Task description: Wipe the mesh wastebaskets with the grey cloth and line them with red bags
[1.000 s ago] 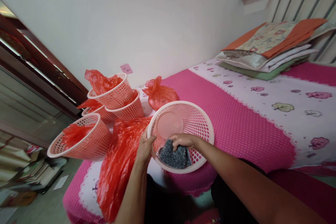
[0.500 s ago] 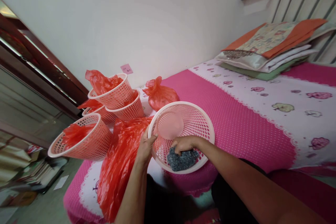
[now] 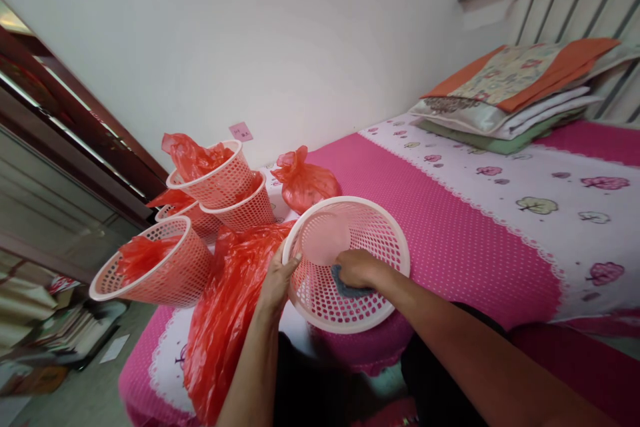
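A pink plastic basket (image 3: 383, 223) with a pale rim and holes in its wall lies tipped, its mouth facing me. My left hand (image 3: 277, 277) grips the rim on the left side, thumb on the inner face. Inside the basket, my right hand (image 3: 359, 268) is closed around a grey-blue cloth (image 3: 350, 288), pressed near the lower inner wall; most of the cloth is hidden under the fingers. Beside my left forearm a crumpled red plastic bag (image 3: 225, 320) is spread on the bed.
Several pink baskets (image 3: 165, 273) holding red bags stand at the left, one stacked on others. A tied red bag (image 3: 307, 183) sits behind my basket. Folded bedding (image 3: 520, 93) lies at the back right of the bed (image 3: 450, 213).
My right hand has moved the cloth up and deeper into the basket, off the lower rim. The left hand keeps its hold on the rim.
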Motion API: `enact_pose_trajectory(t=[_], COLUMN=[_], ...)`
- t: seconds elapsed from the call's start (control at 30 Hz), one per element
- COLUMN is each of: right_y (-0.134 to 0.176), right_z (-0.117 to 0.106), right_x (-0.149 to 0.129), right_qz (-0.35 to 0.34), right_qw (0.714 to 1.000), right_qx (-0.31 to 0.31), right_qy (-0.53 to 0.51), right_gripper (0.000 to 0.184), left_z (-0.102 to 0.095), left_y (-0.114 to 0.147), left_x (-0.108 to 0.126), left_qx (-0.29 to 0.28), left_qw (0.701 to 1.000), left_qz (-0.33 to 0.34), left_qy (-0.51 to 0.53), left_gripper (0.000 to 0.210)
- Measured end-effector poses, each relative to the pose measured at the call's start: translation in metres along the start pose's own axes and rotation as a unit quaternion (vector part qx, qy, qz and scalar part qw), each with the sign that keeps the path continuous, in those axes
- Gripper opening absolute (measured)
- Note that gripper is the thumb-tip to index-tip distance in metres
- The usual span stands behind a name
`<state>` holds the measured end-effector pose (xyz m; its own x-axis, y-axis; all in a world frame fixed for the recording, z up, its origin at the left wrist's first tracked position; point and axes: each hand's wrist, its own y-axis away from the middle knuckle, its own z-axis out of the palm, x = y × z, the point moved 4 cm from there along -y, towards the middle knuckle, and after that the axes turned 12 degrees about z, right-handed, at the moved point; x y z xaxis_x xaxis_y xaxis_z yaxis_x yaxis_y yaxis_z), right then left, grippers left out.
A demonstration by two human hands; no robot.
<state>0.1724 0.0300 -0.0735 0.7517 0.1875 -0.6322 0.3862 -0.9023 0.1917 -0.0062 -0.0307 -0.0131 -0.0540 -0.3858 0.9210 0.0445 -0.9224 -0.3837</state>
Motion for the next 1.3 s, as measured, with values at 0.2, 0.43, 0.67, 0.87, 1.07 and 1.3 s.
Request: enact_pose_trajectory(t=[0.2, 0.43, 0.67, 0.87, 1.07, 1.3], right_y=[-0.003, -0.029, -0.015, -0.016, -0.026, -0.034], right_z=[-0.022, -0.028, -0.038, -0.026, -0.007, 0.0], right_x=[-0.002, 0.022, 0.022, 0.009, 0.001, 0.001], right_qz=[0.001, -0.004, -0.088, -0.145, -0.154, -0.134], right_qw=[0.983, 0.944, 0.937, 0.95, 0.963, 0.97], right_qx=[0.176, 0.26, 0.29, 0.269, 0.222, 0.202], right_qy=[-0.042, -0.202, -0.175, -0.07, -0.017, -0.016], right_gripper=[0.036, 0.027, 0.025, 0.041, 0.034, 0.032], left_z=[-0.004, -0.005, -0.002, -0.001, 0.022, 0.044], left_y=[-0.001, 0.001, -0.004, -0.01, -0.012, -0.023], left_x=[-0.003, -0.004, 0.006, 0.03, 0.036, 0.03], left_qx=[0.012, 0.007, 0.017, 0.006, -0.108, -0.177], left_qw=[1.0, 1.0, 1.0, 0.999, 0.993, 0.983], left_qz=[-0.013, -0.02, -0.013, -0.035, -0.028, -0.017], left_qy=[-0.005, 0.008, 0.01, 0.005, -0.046, -0.042], left_gripper=[0.061, 0.063, 0.061, 0.067, 0.061, 0.063])
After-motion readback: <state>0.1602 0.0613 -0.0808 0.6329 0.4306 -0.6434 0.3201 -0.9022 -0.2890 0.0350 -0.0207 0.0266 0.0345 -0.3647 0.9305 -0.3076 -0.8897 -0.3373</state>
